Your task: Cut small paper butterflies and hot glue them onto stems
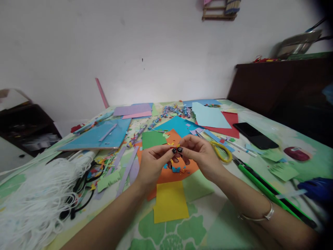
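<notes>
Since the whole green-patterned cloth (174,227) is drowning in craft stuff, the layout is kinda making sense: the big heap of white string (33,198) is sprawling off to the left, probably so it's not tangling with the paper in the middle. The orange sheet (169,177) is lying right under the hands, and I'm guessing it's doubling as a work mat that's catching little scraps. A green cutter (260,184) is resting over on the right, seemingly within easy reach, while a yellow sheet (171,201) is sitting in front, nearer the person. Both hands are meeting in the centre: the left hand (154,161) and right hand (200,152) are each closing thumb and finger on one tiny paper piece (178,146), likely because something that fiddly is needing support from both sides. Yellow-handled scissors (225,161) are lying just beside the right hand, and some small blue cutouts (176,169) are showing below the fingers. As for the piece itself, it's hovering above the orange sheet, looking yellow with a reddish-orange bit at its left, but fingertips are covering most of it, so I honestly can't tell its shape or folds.
</notes>
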### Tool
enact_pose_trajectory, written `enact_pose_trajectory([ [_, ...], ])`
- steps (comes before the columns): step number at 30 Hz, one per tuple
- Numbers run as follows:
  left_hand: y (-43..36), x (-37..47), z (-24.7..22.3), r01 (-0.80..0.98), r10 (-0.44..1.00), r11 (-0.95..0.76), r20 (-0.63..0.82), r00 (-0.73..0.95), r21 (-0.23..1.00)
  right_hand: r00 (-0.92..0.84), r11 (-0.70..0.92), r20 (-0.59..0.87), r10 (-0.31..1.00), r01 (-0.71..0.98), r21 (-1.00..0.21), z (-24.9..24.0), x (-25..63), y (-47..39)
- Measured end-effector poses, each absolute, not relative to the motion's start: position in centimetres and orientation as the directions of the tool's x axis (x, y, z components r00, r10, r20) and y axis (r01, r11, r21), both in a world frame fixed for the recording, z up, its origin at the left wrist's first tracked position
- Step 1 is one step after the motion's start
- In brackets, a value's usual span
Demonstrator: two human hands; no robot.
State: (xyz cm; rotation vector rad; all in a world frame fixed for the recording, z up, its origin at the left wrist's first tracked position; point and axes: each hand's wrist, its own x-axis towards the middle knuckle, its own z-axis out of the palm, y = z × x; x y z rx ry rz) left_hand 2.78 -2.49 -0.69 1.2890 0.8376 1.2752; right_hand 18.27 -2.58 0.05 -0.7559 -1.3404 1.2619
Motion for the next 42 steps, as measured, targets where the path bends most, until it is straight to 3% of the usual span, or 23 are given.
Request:
enact_pose_trajectory([
  [7,-2.51,2.84,-0.48,-0.155,0.977,-0.128,0.151,0.149,0.980,-0.218,0.215,0.265,0.939,-0.225,-0.950,-0.07,18.25,-2.43],
  [15,-2.61,2.81,-0.51,-0.218,0.947,-0.052,0.117,0.298,0.975,-0.166,0.236,0.263,0.950,-0.163,-0.958,-0.17,18.39,-2.27],
  [26,-2.68,2.56,-0.44,-0.393,0.941,0.074,0.066,0.331,0.916,-0.170,0.212,0.243,0.955,-0.184,-0.960,-0.05,18.42,-2.26],
  [37,-2.43,2.76,-0.32,-0.528,0.908,0.399,-0.241,0.344,0.749,-0.234,0.210,0.267,0.935,-0.240,-0.948,-0.11,18.22,-2.45],
  [42,-2.67,2.55,-0.32,-0.553,0.885,0.440,-0.236,0.402,0.708,-0.225,0.313,0.351,0.909,-0.189,-0.931,0.31,18.13,-2.68],
])
